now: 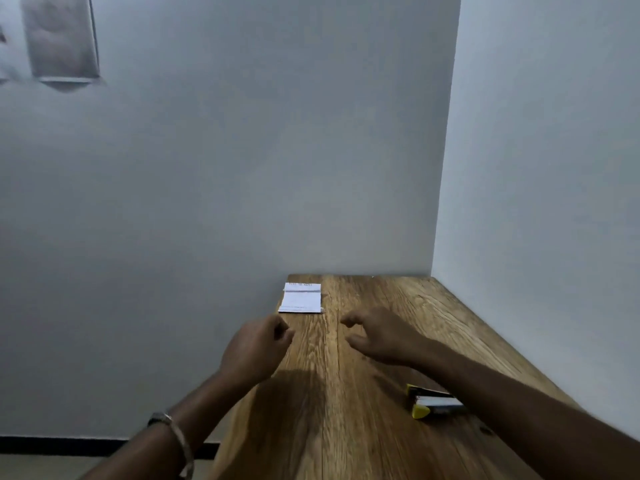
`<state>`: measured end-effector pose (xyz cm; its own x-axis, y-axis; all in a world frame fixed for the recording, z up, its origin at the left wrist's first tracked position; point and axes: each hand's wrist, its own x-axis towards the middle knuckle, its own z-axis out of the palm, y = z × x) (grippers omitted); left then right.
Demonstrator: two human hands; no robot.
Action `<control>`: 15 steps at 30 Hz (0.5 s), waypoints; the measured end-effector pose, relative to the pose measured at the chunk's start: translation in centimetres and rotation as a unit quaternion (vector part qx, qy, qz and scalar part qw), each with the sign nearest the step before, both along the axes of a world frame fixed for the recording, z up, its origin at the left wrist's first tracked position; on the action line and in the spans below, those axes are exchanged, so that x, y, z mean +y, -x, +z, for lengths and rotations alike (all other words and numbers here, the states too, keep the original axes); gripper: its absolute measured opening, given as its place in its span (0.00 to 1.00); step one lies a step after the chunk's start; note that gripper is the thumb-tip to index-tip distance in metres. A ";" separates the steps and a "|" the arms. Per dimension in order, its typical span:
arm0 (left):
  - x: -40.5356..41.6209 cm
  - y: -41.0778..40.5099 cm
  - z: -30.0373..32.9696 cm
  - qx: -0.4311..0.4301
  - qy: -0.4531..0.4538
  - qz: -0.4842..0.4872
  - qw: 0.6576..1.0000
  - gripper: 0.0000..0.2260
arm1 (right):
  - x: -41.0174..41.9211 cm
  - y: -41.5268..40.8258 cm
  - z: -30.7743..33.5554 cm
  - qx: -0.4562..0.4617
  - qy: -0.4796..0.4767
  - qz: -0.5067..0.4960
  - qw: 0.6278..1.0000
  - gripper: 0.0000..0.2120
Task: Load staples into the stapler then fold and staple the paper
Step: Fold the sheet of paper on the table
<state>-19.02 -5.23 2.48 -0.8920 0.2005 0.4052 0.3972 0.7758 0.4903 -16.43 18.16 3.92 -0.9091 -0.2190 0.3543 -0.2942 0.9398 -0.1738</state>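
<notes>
A folded white paper [302, 298] lies flat near the far left corner of the wooden table [363, 427]. The yellow and black stapler [431, 400] lies on the table at the right, partly hidden under my right forearm. My left hand [258, 346] hovers above the table's left edge, a little nearer than the paper, with its fingers loosely curled and nothing in it. My right hand [375, 336] floats over the middle of the table, thumb and fingers apart and holding nothing. Both hands are apart from the paper and the stapler.
Grey walls close off the table at the back and along the right side. The table's left edge drops to the floor, where a dark skirting strip [52, 445] runs along the wall. A bracelet [180, 441] is on my left wrist.
</notes>
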 end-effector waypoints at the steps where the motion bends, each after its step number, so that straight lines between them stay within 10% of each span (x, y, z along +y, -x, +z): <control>1: 0.0 1.0 -0.5 0.005 0.032 0.006 0.999 0.11 | -0.8 1.4 -0.1 0.003 -0.017 -0.001 1.000 0.20; 7: 1.2 7.0 -2.4 0.014 0.148 -0.035 0.988 0.16 | -4.9 8.9 -0.7 -0.015 -0.084 -0.011 0.996 0.04; 15: 2.9 14.0 -1.3 0.004 0.265 -0.033 0.964 0.18 | -6.4 14.2 -2.0 -0.047 -0.082 -0.030 0.995 0.16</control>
